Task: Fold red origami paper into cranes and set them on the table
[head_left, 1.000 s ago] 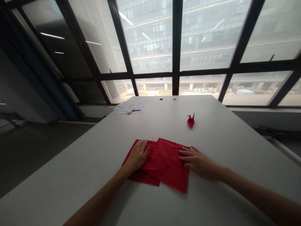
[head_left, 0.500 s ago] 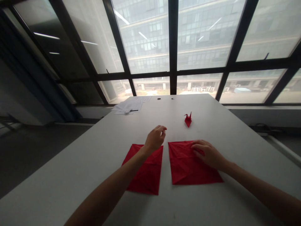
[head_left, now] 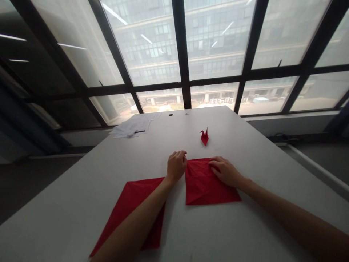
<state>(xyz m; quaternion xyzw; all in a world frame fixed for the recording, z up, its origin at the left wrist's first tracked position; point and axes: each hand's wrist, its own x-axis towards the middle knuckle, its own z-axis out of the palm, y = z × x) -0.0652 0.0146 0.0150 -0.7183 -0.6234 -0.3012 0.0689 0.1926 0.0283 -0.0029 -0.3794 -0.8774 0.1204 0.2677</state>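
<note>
Red creased square paper sheet lies mid-frame on the white surface. Our left hand curls at its corner, grip unclear; our right hand rests flat, released. We judge an uneven pull could tear it.

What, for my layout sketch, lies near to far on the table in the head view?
Left red sheet → right red sheet → red paper crane → white papers.

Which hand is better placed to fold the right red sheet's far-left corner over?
Left, probably. The left hand sits curled at that corner of the sheet, while the right hand lies flat on its far right part, pinning it.
</note>
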